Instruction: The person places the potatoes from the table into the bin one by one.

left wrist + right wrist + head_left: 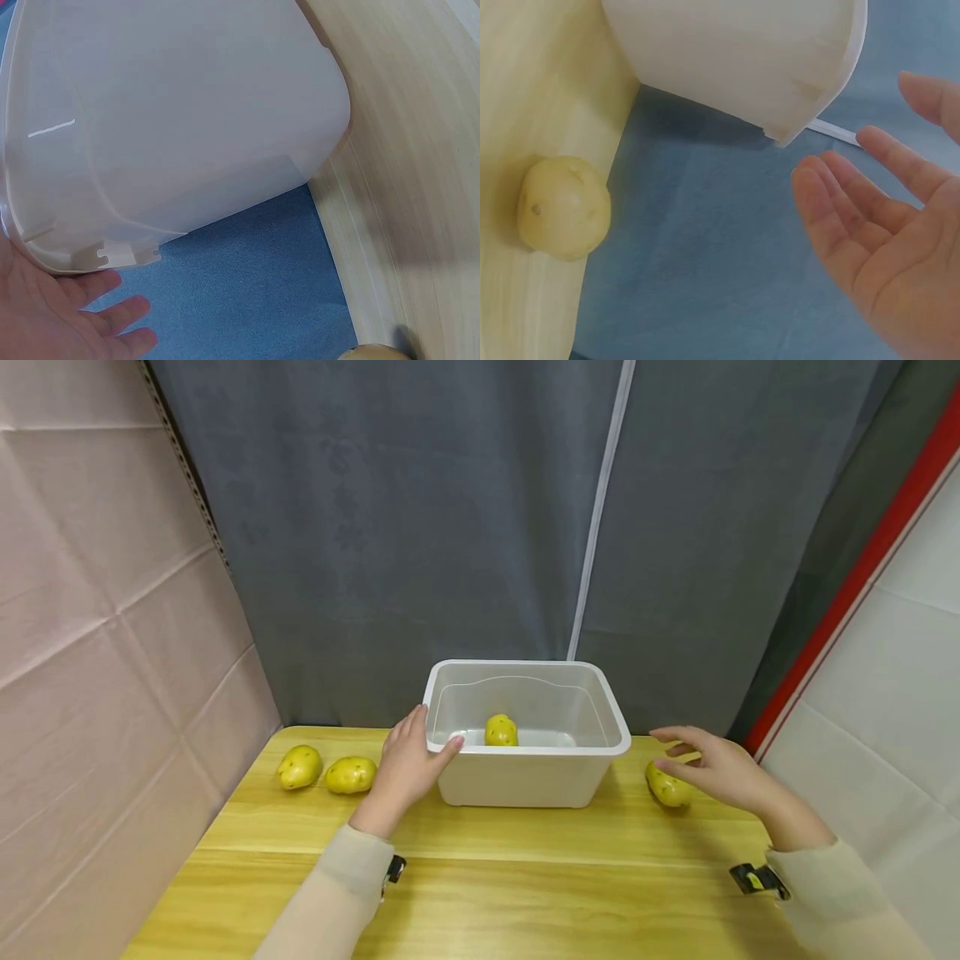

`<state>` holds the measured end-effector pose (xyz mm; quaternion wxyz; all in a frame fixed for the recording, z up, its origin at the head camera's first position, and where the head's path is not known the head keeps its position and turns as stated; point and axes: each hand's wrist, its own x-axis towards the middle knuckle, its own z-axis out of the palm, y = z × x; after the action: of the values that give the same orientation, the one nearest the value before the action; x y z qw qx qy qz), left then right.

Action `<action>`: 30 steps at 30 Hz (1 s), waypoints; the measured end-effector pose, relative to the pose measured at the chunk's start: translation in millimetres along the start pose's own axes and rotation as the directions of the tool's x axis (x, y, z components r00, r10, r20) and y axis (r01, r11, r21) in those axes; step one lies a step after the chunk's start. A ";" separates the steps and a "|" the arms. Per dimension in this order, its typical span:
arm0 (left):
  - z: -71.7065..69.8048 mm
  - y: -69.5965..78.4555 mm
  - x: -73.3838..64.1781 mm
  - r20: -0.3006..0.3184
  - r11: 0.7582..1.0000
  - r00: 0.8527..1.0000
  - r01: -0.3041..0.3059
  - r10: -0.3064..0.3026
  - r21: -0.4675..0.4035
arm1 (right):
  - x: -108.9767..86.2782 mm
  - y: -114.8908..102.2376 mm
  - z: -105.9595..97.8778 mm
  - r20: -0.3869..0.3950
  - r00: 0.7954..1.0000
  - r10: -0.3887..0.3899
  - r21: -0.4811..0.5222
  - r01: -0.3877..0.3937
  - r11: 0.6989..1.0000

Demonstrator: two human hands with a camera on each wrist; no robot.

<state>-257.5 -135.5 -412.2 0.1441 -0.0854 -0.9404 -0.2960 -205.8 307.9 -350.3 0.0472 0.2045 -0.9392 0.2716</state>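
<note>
In the head view, a white plastic bin (525,781) stands at the back of the wooden table, with one yellow potato (501,730) inside. My left hand (408,760) rests at the bin's front left corner, thumb over the front rim and fingers along the left side. The left wrist view shows those fingers (112,315) spread and fairly straight beside the rim. To the right of the bin, my right hand (716,768) hovers above another potato (667,787). The right wrist view shows its loosely bent fingers apart from that potato (564,208), holding nothing.
Two more potatoes, one farther left (300,767) and one nearer the bin (351,774), lie on the table (480,893) left of my left hand. A grey-blue curtain (420,527) hangs right behind the table. Pale cloth walls flank both sides.
</note>
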 end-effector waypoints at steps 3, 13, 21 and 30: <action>-0.1 0.1 -0.1 0.001 1.000 1.000 0.003 -0.003 -0.003 | -0.7 6.3 3.1 -0.016 1.000 -0.015 -0.011 0.015 1.000; 1.5 -1.8 -0.3 -0.011 1.000 1.000 -0.008 0.008 0.002 | -2.9 27.6 14.1 -0.024 1.000 -0.021 0.016 0.021 1.000; 1.7 -1.8 -0.8 -0.007 1.000 1.000 -0.003 0.003 -0.001 | -5.2 38.8 21.9 -0.024 0.999 0.033 0.042 -0.032 0.999; 1.3 -1.1 -1.1 -0.003 1.000 1.000 0.001 -0.001 0.000 | -8.1 52.0 30.6 -0.016 0.997 0.076 0.076 -0.074 0.994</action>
<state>-257.0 -135.8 -414.2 0.1455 -0.0847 -0.9403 -0.2960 -219.1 334.6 -403.3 0.0379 0.1683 -0.9348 0.3105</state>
